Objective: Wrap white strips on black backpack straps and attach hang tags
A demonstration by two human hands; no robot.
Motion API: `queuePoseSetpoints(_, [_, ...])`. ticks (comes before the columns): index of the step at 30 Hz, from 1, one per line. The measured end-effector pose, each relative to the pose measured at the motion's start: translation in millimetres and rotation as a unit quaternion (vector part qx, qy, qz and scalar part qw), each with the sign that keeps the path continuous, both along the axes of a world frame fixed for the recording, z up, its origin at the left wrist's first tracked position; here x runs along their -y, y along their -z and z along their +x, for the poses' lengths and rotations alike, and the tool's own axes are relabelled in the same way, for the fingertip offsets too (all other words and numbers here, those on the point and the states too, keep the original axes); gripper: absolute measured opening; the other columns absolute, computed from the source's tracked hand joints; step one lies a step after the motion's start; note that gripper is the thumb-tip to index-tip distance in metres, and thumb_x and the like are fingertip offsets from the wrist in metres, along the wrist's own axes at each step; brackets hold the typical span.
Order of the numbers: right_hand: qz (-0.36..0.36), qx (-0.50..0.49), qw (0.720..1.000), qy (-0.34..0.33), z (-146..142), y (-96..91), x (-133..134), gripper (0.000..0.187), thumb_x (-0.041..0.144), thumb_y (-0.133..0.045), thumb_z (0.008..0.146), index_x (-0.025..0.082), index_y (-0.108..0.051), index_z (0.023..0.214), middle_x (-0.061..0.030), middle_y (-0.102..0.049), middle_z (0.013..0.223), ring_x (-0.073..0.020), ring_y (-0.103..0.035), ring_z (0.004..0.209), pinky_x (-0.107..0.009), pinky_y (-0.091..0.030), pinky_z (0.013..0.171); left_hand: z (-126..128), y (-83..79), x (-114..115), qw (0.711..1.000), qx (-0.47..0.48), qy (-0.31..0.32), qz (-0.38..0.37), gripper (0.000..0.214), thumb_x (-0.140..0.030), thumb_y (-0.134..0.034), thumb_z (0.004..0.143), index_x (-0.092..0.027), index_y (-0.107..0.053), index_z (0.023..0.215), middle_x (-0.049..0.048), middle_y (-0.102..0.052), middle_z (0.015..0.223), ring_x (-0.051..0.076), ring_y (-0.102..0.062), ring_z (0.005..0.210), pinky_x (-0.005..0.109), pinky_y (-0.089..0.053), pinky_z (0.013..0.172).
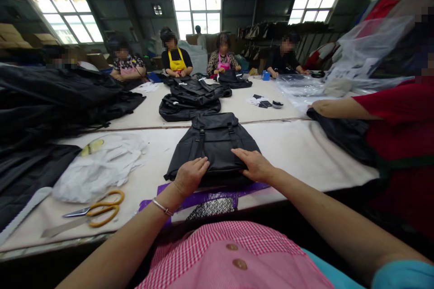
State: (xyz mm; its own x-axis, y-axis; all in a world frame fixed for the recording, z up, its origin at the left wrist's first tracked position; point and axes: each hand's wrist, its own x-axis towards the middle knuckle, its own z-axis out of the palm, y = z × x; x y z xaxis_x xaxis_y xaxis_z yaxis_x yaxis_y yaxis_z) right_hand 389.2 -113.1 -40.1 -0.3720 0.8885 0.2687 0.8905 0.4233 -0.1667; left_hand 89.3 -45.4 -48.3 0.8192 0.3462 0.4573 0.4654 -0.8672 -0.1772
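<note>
A black backpack (pixel 217 144) lies flat on the table in front of me, its top flap and two buckled straps facing up. My left hand (pixel 191 173) rests on its lower left part, fingers stretched out. On the lower right part lies my right hand (pixel 252 162), also with fingers extended and the thumb apart. Both palms press on the surface without gripping it. Under the near edge of the backpack is purple plastic wrapping (pixel 217 196) with a black-and-white patterned patch.
Orange-handled scissors (pixel 105 210) and a clear bag of white pieces (pixel 101 167) lie to the left, beside piled black bags (pixel 50 99). More black backpacks (pixel 195 94) are stacked ahead. A co-worker in a red sleeve (pixel 393 103) handles a black bag at right. Several people work across the table.
</note>
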Motion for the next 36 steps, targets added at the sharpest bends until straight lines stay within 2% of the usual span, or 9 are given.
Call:
queuePoseSetpoints(3, [-0.021, 0.028, 0.999, -0.008, -1.4, 6.1, -3.6, 0.058, 0.015, -0.060, 0.076, 0.015, -0.052, 0.133, -0.0144, -0.056, 0.135, -0.0285, -0.053, 0.123, -0.046, -0.045, 0.098, 6.5, -18.9, 11.0, 0.994, -0.043, -0.033, -0.090, 0.040, -0.020, -0.061, 0.081, -0.016, -0.059, 0.121, 0.0139, -0.062, 0.127, 0.028, -0.060, 0.113, 0.051, -0.046, 0.099])
queuePoseSetpoints(6, [-0.010, 0.047, 0.999, -0.012, -2.6, 14.6, -7.5, 0.057, 0.008, -0.057, 0.073, 0.012, -0.055, 0.130, -0.0160, -0.056, 0.135, -0.0286, -0.055, 0.121, -0.044, -0.045, 0.099, 20.5, -33.9, 15.5, 0.986, -0.068, -0.051, -0.144, 0.057, -0.036, -0.068, 0.077, -0.018, -0.053, 0.129, 0.0136, -0.063, 0.125, 0.033, -0.057, 0.116, 0.064, -0.034, 0.104])
queuePoseSetpoints(9, [0.000, 0.061, 0.998, -0.013, -2.6, 17.5, -9.4, 0.057, 0.003, -0.053, 0.073, 0.011, -0.055, 0.130, -0.0162, -0.057, 0.134, -0.0270, -0.057, 0.119, -0.042, -0.045, 0.100, 35.8, -36.4, 11.1, 0.984, -0.082, -0.048, -0.150, 0.055, -0.029, -0.067, 0.078, -0.018, -0.051, 0.130, 0.0134, -0.066, 0.119, 0.032, -0.058, 0.115, 0.060, -0.038, 0.102])
queuePoseSetpoints(14, [0.055, 0.080, 0.995, -0.027, -1.8, 16.9, -4.9, 0.055, 0.000, -0.043, 0.081, 0.011, -0.053, 0.134, -0.0152, -0.057, 0.135, -0.0259, -0.055, 0.122, -0.042, -0.045, 0.101, 40.1, -14.5, 4.6, 0.995, -0.039, -0.027, -0.084, 0.029, -0.009, -0.048, 0.088, -0.010, -0.062, 0.114, 0.0164, -0.067, 0.114, 0.025, -0.064, 0.105, 0.040, -0.051, 0.090])
queuePoseSetpoints(18, [0.079, 0.098, 0.992, -0.028, -0.1, 22.8, 0.3, 0.052, 0.003, -0.039, 0.088, 0.014, -0.051, 0.137, -0.0125, -0.053, 0.140, -0.0279, -0.050, 0.127, -0.045, -0.042, 0.103, 30.9, 15.3, 10.0, 1.000, 0.031, 0.001, 0.008, 0.033, -0.012, -0.043, 0.092, -0.009, -0.061, 0.120, 0.0185, -0.063, 0.124, 0.028, -0.062, 0.111, 0.045, -0.051, 0.093])
queuePoseSetpoints(23, [-0.004, 0.089, 0.995, -0.043, 4.0, 15.2, 7.3, 0.067, 0.002, -0.045, 0.075, 0.018, -0.048, 0.140, -0.0092, -0.048, 0.145, -0.0268, -0.045, 0.132, -0.046, -0.038, 0.105, 26.3, 42.7, 17.8, 0.997, 0.064, 0.000, 0.034, 0.034, -0.011, -0.041, 0.092, -0.010, -0.061, 0.120, 0.0162, -0.064, 0.124, 0.028, -0.062, 0.113, 0.045, -0.051, 0.095])
queuePoseSetpoints(26, [-0.036, 0.083, 0.994, -0.057, -1.2, -5.5, 13.3, 0.070, 0.013, -0.054, 0.075, 0.022, -0.043, 0.143, -0.0097, -0.042, 0.149, -0.0300, -0.035, 0.139, -0.051, -0.034, 0.107, 26.0, 47.8, 19.8, 0.998, 0.063, -0.003, 0.026, 0.034, -0.012, -0.042, 0.093, -0.010, -0.062, 0.120, 0.0154, -0.064, 0.125, 0.027, -0.061, 0.114, 0.045, -0.050, 0.097])
queuePoseSetpoints(30, [0.005, 0.074, 0.996, -0.046, -21.3, -20.9, 16.6, 0.073, 0.036, -0.062, 0.080, 0.022, -0.037, 0.147, -0.0123, -0.024, 0.158, -0.0338, -0.022, 0.144, -0.055, -0.028, 0.110, 27.8, 50.0, 21.4, 0.998, 0.055, -0.013, 0.013, 0.032, -0.014, -0.044, 0.093, -0.011, -0.061, 0.121, 0.0159, -0.063, 0.126, 0.026, -0.059, 0.117, 0.044, -0.048, 0.099])
queuePoseSetpoints(36, [0.036, 0.079, 0.995, -0.040, -35.9, 25.6, 13.8, 0.061, 0.032, -0.059, 0.087, 0.019, -0.042, 0.144, -0.0118, -0.044, 0.148, -0.0298, -0.036, 0.138, -0.051, -0.029, 0.111, 20.6, 38.5, 21.7, 1.000, 0.005, 0.002, -0.026, 0.034, -0.016, -0.046, 0.093, -0.011, -0.057, 0.125, 0.0157, -0.059, 0.131, 0.025, -0.054, 0.123, 0.044, -0.043, 0.105])
